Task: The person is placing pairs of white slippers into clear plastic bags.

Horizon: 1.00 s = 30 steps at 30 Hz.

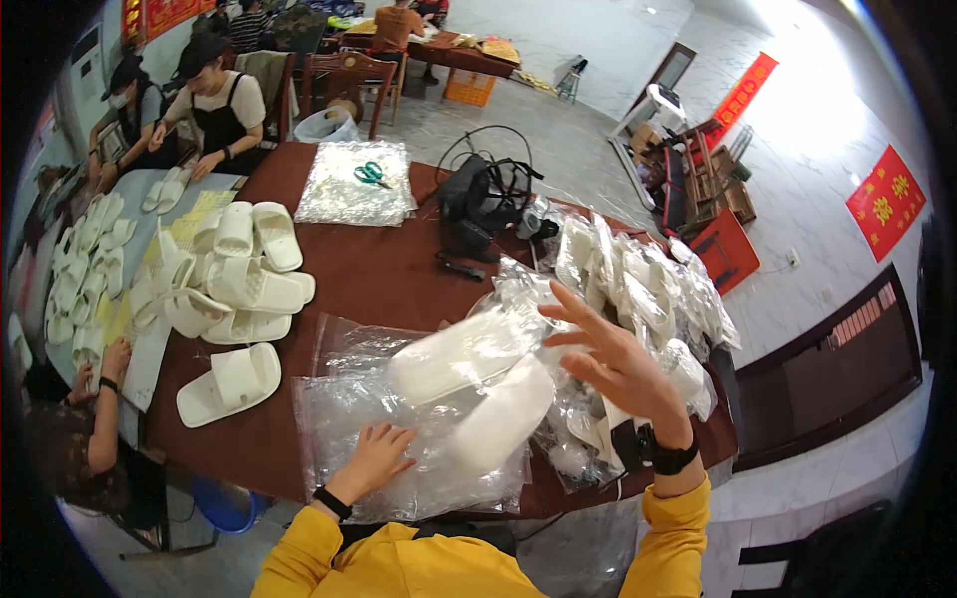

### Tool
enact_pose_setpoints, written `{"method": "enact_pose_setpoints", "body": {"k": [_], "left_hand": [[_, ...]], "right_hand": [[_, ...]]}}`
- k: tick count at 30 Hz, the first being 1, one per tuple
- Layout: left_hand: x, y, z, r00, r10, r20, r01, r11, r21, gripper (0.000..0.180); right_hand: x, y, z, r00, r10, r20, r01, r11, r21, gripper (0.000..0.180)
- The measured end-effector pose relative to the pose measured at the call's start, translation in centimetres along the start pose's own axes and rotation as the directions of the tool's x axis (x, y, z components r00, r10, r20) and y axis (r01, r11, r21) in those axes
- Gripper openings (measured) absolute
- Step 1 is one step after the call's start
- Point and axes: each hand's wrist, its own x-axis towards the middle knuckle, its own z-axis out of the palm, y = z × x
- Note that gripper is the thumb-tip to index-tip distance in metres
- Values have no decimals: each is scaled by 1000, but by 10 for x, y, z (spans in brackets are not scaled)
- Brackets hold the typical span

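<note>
Two white slide slippers, a farther slipper and a nearer slipper, lie over clear plastic bags in front of me, blurred by motion. Whether they are inside a bag, I cannot tell. My left hand rests on the bags' near side, fingers spread and nothing gripped. Raised to the right of the slippers, my right hand is open with its fingers apart and holds nothing. Beyond and beside it heaps a pile of bagged slippers. A loose slipper sits to the left of the bags.
More white slippers are piled at the left of the brown table. Farther back are stacked clear bags with green scissors on top, and a black strapped device. Other people work at a grey table on the left.
</note>
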Motion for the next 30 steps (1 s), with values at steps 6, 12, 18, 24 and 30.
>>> {"method": "enact_pose_setpoints", "body": {"k": [6,12,18,24,30], "left_hand": [[-3,-29,10,996,-35,87,60,953,-296,74],[3,-29,13,905,-256,341,367,62,-928,61],[32,-1,-19,813,-376,444,297,-388,-873,40],[7,-6,-88,859,-463,217,-167,-655,-737,44],[10,-53,-297,374,-914,-155,-551,-84,-830,21]], "right_hand": [[78,179,50,986,164,18,-159,975,-152,42],[115,292,126,865,448,-225,-490,850,-192,54],[107,274,90,973,185,-139,-168,977,130,27],[115,94,50,980,168,-105,-102,880,463,22],[126,23,83,991,-126,-53,136,869,475,47]]}}
